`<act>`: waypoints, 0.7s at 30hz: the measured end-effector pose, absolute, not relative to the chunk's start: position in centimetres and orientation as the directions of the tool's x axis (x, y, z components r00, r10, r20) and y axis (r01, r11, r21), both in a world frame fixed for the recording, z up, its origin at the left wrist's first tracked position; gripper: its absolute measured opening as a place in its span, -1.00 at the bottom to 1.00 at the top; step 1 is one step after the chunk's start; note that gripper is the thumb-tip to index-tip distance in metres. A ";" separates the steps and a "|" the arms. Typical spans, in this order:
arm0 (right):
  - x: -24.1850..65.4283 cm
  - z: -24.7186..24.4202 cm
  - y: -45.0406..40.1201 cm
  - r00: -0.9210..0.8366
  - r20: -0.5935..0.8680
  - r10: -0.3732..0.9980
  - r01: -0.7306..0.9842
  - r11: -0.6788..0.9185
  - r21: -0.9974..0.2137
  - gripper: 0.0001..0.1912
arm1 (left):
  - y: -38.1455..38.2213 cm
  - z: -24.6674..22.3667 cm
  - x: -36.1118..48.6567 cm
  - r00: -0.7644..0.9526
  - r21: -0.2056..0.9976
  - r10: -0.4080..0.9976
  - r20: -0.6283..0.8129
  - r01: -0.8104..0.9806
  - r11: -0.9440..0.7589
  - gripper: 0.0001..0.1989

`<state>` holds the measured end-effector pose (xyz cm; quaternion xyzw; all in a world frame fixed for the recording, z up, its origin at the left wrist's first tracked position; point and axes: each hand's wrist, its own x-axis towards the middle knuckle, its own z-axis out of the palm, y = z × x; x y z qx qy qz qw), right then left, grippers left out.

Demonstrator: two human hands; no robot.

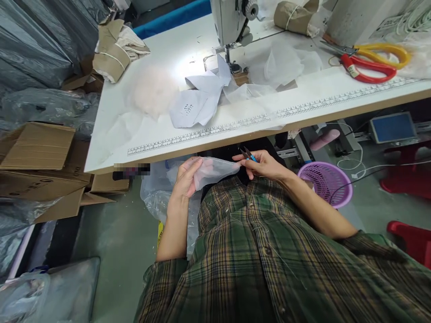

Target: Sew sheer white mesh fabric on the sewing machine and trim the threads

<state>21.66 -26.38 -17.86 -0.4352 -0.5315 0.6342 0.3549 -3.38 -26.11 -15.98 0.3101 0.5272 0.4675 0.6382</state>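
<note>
A small piece of sheer white fabric is stretched between my two hands, just below the table's front edge. My left hand pinches its left end between thumb and fingers. At its right end, the fingertips of my right hand hold the fabric's tip. Small blue thread snips are also held in my right hand, with their dark blades pointing up and to the left.
Above my hands is a white table with a sewing machine, white cut pieces and red and yellow scissors. A purple basket stands at right, below the table. Cardboard boxes lie at left.
</note>
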 end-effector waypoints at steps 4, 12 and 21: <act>20.6 -18.7 -26.2 -0.407 -0.218 0.887 0.079 -0.203 -0.976 -0.54 | -26.3 -17.2 -3.7 0.050 0.852 0.905 -0.422 -0.321 0.414 -0.76; 18.5 -20.9 -24.6 -0.339 -0.272 0.901 0.150 -0.234 -0.961 -0.56 | -27.1 -21.0 -6.4 0.153 0.734 0.839 -0.522 -0.420 0.533 -0.73; 17.8 -21.2 -24.3 -0.295 -0.318 0.901 0.173 -0.277 -0.945 -0.53 | -28.0 -24.5 -7.3 0.084 0.709 0.774 -0.628 -0.348 0.613 -0.75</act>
